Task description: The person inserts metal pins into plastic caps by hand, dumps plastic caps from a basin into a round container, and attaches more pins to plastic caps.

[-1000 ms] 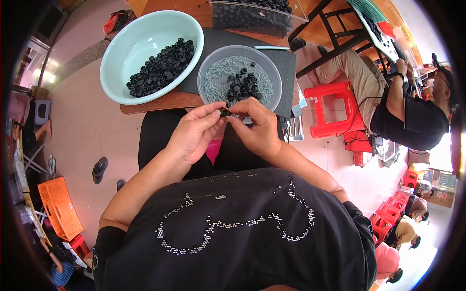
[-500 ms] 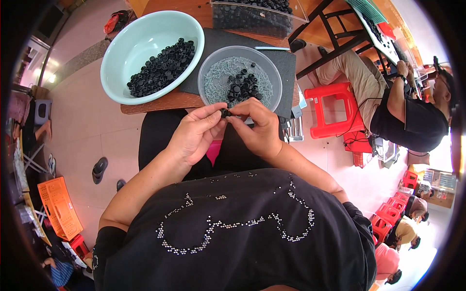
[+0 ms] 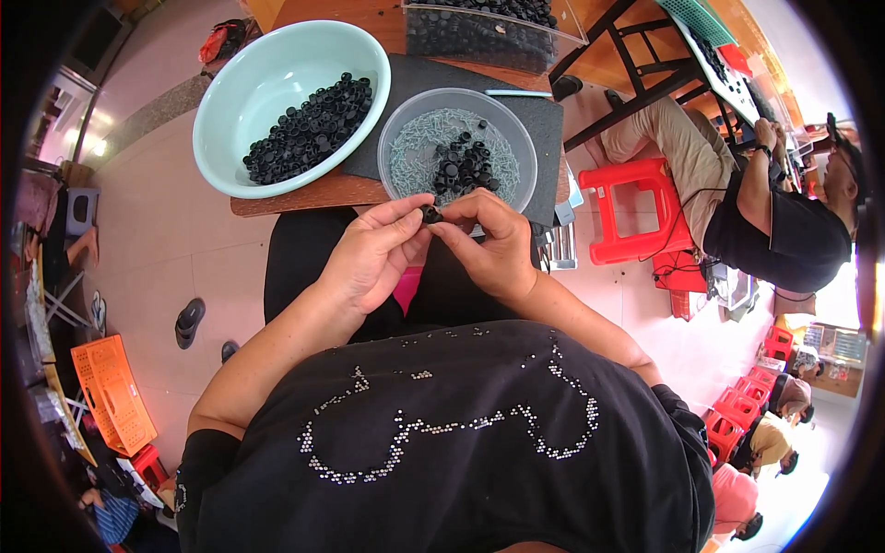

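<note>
A small round black plastic cap (image 3: 430, 215) is pinched between the fingertips of both hands, just off the table's near edge. My left hand (image 3: 373, 253) grips it with thumb and forefinger, and my right hand (image 3: 489, 241) closes on its other side; the fingers hide part of it. Right beyond my hands stands a clear round tub (image 3: 527, 175) with many small pale-green pin-like pieces (image 3: 410, 147) and a heap of black caps (image 3: 461, 166). To its left a mint-green basin (image 3: 240, 101) holds a large pile of black caps (image 3: 313, 129).
A clear bin (image 3: 479, 41) of black parts sits at the back of the wooden table (image 3: 304, 205), over which lies a dark mat (image 3: 419, 74). Right of me are a red stool (image 3: 604, 207) and a seated person (image 3: 774, 203). An orange crate (image 3: 112, 392) stands at left.
The black cap has turned slightly between my fingertips. Both hands stay in nearly the same place, and the containers look unchanged.
</note>
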Motion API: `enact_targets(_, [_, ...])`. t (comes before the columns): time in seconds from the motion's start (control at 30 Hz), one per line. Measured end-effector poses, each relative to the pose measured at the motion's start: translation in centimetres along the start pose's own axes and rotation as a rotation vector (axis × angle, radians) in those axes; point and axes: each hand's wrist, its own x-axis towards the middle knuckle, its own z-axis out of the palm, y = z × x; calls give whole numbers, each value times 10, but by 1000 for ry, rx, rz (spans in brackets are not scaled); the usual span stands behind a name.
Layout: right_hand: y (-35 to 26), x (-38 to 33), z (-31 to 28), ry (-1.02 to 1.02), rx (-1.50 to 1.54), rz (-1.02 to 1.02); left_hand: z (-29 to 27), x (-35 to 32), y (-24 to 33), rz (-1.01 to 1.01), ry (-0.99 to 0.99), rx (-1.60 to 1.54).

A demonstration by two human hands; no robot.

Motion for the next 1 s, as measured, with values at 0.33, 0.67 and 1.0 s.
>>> enact_targets(0.33, [1, -1, 0, 14, 49, 31, 5, 0, 0, 19, 3, 0])
enact_targets(0.67, [-5, 1, -3, 16, -19, -21, 1, 2, -1, 11, 23, -37])
enact_targets(1.0, [2, -7, 5, 70, 210, 159, 4, 0, -1, 36, 28, -1])
